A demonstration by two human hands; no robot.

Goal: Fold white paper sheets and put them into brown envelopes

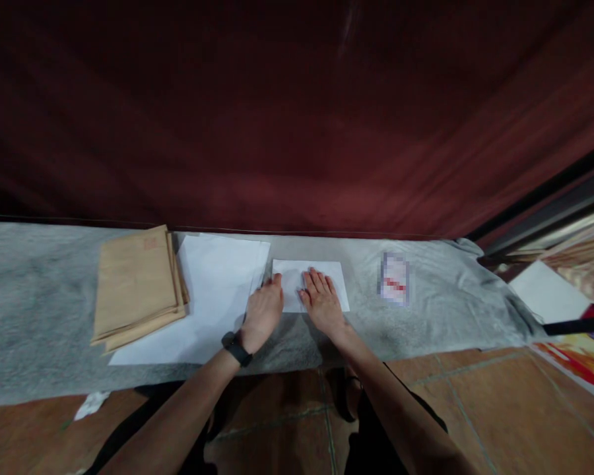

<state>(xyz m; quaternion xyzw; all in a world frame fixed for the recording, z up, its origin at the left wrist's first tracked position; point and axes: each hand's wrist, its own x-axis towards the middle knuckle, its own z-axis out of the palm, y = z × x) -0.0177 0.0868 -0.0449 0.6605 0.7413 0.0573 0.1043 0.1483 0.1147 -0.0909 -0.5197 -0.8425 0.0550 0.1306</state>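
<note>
A folded sheet of white paper [291,285] lies crosswise on the grey cloth in front of me. My right hand [323,303] rests flat on its middle with the fingers stretched out and a little apart. At the paper's left edge is my left hand [264,310], its fingers curled and pressed on that edge; their undersides are hidden. A dark watch [236,348] circles the left wrist. Just left of that hand, larger white sheets [222,270] lie flat. Brown paper envelopes [136,280] are stacked partly over these sheets.
Grey cloth [34,310] covers the long narrow surface. A blurred-out white item with a red mark [395,280] lies to the right. Dark red fabric [277,132] hangs along the back. Below are floor tiles [495,409] and a crumpled white scrap [92,404].
</note>
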